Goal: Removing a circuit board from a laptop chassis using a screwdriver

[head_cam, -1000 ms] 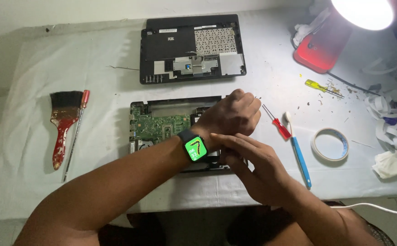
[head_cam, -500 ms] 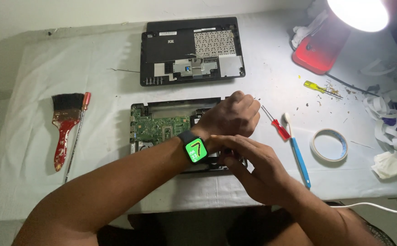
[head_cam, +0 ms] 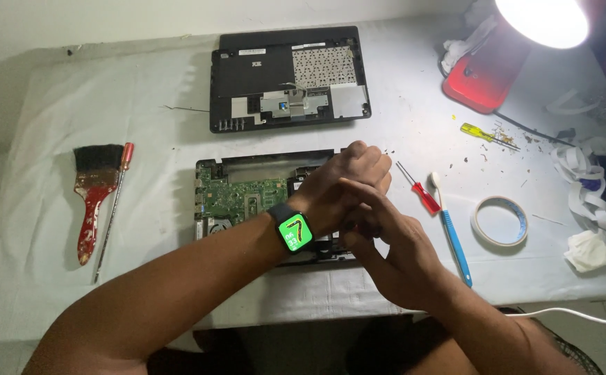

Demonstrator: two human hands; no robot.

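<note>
Over the open laptop base (head_cam: pixel 247 191), crossed hands

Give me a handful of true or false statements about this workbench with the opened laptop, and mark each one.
1. The left hand, with a black smartwatch on its wrist, rests over the opened laptop base with its green circuit board. True.
2. The red-handled paintbrush lies right of the laptop base. False: it lies to the left, beside a thin red-tipped rod.
3. The right hand touches the left hand. True.
4. The roll of white tape sits on the circuit board. False: it lies on the white table cover, right of the blue-handled tool.
5. The small red-handled screwdriver is held in a hand. False: it lies on the cover.
</note>
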